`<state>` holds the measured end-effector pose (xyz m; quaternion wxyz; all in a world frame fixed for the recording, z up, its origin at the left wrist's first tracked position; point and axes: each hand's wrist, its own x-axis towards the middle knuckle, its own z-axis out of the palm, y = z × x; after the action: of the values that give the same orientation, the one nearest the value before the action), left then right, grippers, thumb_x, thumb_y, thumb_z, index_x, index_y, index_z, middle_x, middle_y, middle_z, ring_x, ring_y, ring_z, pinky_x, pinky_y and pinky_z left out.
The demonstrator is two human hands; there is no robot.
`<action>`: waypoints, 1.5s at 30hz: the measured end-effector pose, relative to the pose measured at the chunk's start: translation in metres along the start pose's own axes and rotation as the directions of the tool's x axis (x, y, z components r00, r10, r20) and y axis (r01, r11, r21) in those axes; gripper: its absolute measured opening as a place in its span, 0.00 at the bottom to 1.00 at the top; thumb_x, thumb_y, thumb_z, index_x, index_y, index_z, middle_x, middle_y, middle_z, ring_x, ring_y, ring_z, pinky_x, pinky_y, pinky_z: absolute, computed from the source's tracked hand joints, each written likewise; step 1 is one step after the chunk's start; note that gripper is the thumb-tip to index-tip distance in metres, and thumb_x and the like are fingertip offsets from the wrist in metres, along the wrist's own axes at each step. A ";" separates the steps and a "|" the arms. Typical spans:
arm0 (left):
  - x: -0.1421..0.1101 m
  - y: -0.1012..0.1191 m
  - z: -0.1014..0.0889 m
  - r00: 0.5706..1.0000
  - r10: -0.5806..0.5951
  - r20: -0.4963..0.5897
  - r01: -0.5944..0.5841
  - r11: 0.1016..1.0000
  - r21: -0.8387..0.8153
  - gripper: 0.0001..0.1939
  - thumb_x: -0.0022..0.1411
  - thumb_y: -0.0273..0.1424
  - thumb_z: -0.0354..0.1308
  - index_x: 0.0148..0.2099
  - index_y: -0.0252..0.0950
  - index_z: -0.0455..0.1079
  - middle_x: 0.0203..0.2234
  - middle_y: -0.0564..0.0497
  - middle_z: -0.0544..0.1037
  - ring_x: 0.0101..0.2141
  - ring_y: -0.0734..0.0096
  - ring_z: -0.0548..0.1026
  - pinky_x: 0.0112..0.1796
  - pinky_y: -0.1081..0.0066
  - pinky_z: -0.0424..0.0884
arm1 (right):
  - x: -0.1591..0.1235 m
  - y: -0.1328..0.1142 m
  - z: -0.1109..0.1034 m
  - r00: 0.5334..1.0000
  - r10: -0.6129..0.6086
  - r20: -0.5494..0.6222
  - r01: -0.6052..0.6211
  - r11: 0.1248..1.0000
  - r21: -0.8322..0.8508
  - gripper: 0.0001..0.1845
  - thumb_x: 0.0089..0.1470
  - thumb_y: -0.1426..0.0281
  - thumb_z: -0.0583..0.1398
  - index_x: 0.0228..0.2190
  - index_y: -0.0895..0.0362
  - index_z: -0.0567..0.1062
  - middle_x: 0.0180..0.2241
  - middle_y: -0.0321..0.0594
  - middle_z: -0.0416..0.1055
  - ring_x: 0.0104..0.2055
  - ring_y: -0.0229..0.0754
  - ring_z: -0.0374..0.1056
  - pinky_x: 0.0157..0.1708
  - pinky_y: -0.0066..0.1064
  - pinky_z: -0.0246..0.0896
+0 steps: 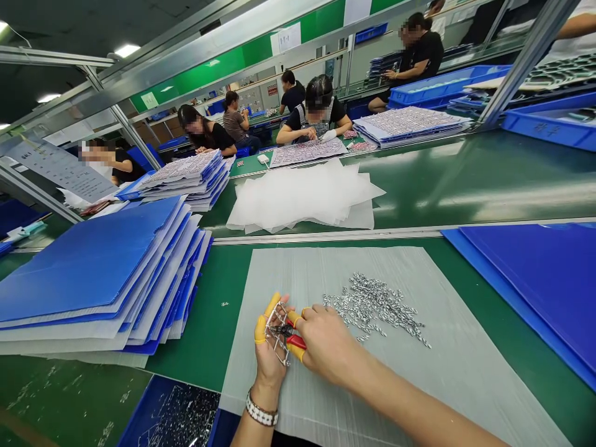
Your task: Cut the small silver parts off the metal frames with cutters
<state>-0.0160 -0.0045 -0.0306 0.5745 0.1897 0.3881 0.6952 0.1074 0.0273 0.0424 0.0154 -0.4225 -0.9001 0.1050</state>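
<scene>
Left hand [270,363], yellow-cotted, closed on silver metal frame [275,329]; right hand [323,338] gripping red-handled pliers [296,340]; twisted silver pieces [375,307] at two o'clock.

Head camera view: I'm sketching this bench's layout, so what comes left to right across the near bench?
Stack of blue corrugated plastic sheets → left hand holding a metal piece → right hand gripping red-handled pliers → pile of small silver metal parts → blue plastic board
</scene>
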 end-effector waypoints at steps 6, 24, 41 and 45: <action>0.000 -0.002 -0.003 1.000 0.019 0.025 -0.021 0.997 0.071 0.29 0.61 0.48 0.44 0.52 0.34 0.70 0.49 0.40 0.73 0.48 0.55 0.70 0.50 0.59 0.62 | 0.000 0.002 0.002 1.000 -0.001 0.007 0.001 1.000 -0.018 0.20 0.53 0.58 0.57 0.42 0.58 0.72 0.34 0.49 0.73 0.37 0.50 0.68 0.35 0.36 0.57; -0.005 0.005 0.013 0.999 -0.030 0.031 0.030 1.000 -0.007 0.28 0.62 0.47 0.43 0.51 0.34 0.71 0.49 0.40 0.74 0.46 0.57 0.72 0.49 0.60 0.64 | -0.002 0.016 -0.019 0.998 0.066 0.003 -0.065 0.994 -0.083 0.14 0.54 0.61 0.56 0.35 0.58 0.75 0.32 0.48 0.73 0.37 0.51 0.69 0.34 0.37 0.57; -0.005 0.003 0.014 0.999 -0.039 0.028 0.039 0.999 -0.010 0.27 0.60 0.48 0.45 0.48 0.34 0.73 0.48 0.40 0.75 0.50 0.54 0.70 0.52 0.59 0.62 | 0.004 0.022 -0.014 0.997 0.075 -0.035 -0.077 0.995 -0.063 0.16 0.54 0.60 0.56 0.35 0.58 0.75 0.32 0.47 0.73 0.35 0.50 0.69 0.33 0.36 0.57; -0.004 0.000 0.012 0.999 -0.033 0.011 0.033 0.999 -0.007 0.28 0.60 0.49 0.46 0.49 0.33 0.73 0.48 0.39 0.74 0.49 0.53 0.70 0.51 0.58 0.62 | 0.004 0.022 -0.013 0.997 0.071 -0.029 -0.073 0.995 -0.071 0.15 0.54 0.60 0.56 0.36 0.58 0.74 0.32 0.47 0.73 0.35 0.50 0.69 0.33 0.36 0.57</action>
<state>-0.0066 -0.0044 -0.0223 0.5888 0.1850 0.3854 0.6859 0.1228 0.0466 0.0501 0.0085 -0.4563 -0.8872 0.0673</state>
